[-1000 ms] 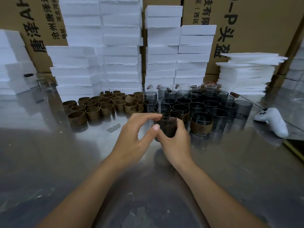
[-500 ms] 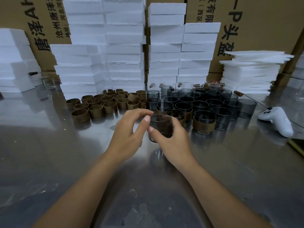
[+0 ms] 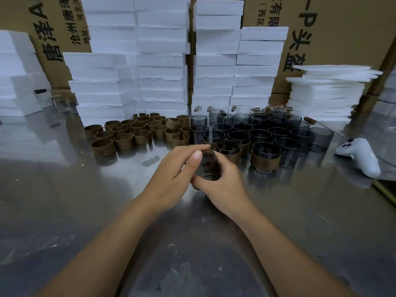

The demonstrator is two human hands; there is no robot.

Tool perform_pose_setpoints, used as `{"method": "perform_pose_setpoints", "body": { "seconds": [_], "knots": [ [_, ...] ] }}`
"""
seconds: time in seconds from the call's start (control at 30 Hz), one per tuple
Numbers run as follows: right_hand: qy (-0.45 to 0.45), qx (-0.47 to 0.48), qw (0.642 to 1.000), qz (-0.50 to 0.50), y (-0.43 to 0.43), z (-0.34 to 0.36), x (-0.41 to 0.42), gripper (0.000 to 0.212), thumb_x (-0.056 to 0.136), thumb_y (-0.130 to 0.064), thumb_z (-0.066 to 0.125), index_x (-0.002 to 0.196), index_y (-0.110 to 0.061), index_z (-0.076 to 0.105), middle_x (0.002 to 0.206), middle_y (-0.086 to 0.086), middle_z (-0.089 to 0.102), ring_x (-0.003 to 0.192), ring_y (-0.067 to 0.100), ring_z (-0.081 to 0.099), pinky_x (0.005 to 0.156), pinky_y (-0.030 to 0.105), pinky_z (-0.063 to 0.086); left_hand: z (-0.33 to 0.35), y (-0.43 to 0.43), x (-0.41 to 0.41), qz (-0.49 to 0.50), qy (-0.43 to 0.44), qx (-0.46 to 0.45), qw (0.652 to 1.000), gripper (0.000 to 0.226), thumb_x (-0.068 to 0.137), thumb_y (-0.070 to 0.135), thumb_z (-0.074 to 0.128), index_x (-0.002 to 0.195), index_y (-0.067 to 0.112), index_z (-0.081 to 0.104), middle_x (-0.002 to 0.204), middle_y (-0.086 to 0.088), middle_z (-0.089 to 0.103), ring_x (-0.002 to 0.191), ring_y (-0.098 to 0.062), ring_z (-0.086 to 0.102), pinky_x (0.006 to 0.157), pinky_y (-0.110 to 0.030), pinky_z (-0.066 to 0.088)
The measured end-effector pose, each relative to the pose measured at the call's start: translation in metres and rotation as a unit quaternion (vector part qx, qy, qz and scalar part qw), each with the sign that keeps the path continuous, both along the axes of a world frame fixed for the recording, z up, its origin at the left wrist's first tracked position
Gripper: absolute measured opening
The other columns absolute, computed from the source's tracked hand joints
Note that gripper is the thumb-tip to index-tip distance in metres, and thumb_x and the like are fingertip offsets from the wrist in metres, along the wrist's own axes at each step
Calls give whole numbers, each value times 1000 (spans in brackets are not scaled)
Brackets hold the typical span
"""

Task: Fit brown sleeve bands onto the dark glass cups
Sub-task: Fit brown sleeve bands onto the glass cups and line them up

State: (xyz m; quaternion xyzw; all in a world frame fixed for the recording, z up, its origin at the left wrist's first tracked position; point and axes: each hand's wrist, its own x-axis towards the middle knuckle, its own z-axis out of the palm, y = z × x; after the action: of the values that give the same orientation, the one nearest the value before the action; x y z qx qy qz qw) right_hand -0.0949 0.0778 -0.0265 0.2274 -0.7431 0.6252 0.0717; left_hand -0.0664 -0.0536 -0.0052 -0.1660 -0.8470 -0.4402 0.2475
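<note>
The cup (image 3: 207, 166) is in front of me, just above the table (image 3: 75, 211) and near the front of the stock, caught between both hands. My left hand (image 3: 171, 176) curls over its rim, thumb and forefinger pinching the near edge. My right hand (image 3: 224, 186) wraps the far side, with the thumb laid across the base. The glass is blurred, so I cannot tell how a band sits on it.

Just behind it stand two banded cups (image 3: 265, 160). The nearer band bears a round stamp too small for me to read. Behind those the bare cups (image 3: 260, 133) are packed rim to rim in rows. To their left the loose bands (image 3: 137, 131) stand on end, touching one another, and the front one carries the same round mark.

Foam blocks (image 3: 162, 61) are stacked behind both groups, and thin foam sheets (image 3: 325, 93) are piled at the right. A white controller (image 3: 360, 156) lies on the table near the right edge.

Cardboard boxes (image 3: 347, 28) fill the back. On the right one I read a large "P", then "头盔", with smaller "有限" and "(西区" beside it. The left one shows "唐泽", "沧州唐泽" and "地址:河北河", cut off by the foam.
</note>
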Motion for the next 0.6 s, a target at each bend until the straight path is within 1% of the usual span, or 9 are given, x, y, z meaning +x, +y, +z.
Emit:
{"method": "perform_pose_setpoints", "body": {
  "seconds": [0.07,0.13,0.23,0.3,0.37,0.4,0.5,0.53,0.6],
  "knots": [
    [1,11,1000,1,0,0,0,41,72,-26,78,110,-23,63,99,-6,71,96,8,65,86,32,54,2,3,2,-15,5,-3,1000,26,95,48,33,114,52,50,111,39,54,113,8,48,83,-15,41],
    [-2,15,1000,-4,0,-1,-2,42,72,-23,79,110,-21,63,99,-4,70,96,10,65,87,36,53,3,5,4,-30,20,-8,999,28,94,50,33,115,49,51,112,38,54,114,7,48,78,-18,42],
    [-14,14,1000,-12,0,-2,-3,42,72,-23,79,110,-21,63,99,-4,70,96,11,65,87,37,54,5,9,5,-41,43,-5,998,35,92,48,31,114,41,58,112,27,58,112,2,51,71,-18,41],
    [-21,5,1000,-17,0,-2,-4,43,72,-26,79,111,-22,63,101,-5,70,98,10,65,88,36,54,6,10,5,-40,57,4,998,36,93,45,33,110,34,63,108,20,62,110,-3,54,76,-18,43],
    [-34,-7,999,-23,0,-2,-5,40,72,-29,79,109,-24,64,100,-6,70,96,9,66,85,32,55,6,10,6,-32,68,14,997,34,93,44,35,105,32,64,103,19,65,106,-7,57,85,-17,43],
    [-40,-15,999,-27,1,-2,-5,38,72,-30,80,107,-25,65,98,-7,70,93,7,66,81,27,55,7,9,6,-28,71,21,997,31,92,43,35,102,34,63,100,19,65,104,-9,58,87,-19,44],
    [-51,-34,997,-41,1,-2,-6,34,72,-29,81,101,-29,64,93,-11,70,85,-1,65,68,12,48,7,8,6,-15,70,39,997,27,91,43,38,99,34,63,93,18,65,100,-12,60,86,-25,46],
    [-54,-37,997,-42,1,-1,-6,34,72,-29,81,101,-30,64,92,-12,70,83,-3,65,67,10,48,7,7,6,-8,70,41,997,25,92,42,40,98,33,62,92,18,65,99,-11,59,86,-24,46],
    [-58,-45,996,-43,1,-1,-6,34,72,-28,82,101,-30,64,92,-12,71,82,-2,66,67,12,48,6,7,4,10,69,46,997,17,93,35,44,94,36,61,90,19,64,97,-8,58,84,-18,43]
  ]
}}
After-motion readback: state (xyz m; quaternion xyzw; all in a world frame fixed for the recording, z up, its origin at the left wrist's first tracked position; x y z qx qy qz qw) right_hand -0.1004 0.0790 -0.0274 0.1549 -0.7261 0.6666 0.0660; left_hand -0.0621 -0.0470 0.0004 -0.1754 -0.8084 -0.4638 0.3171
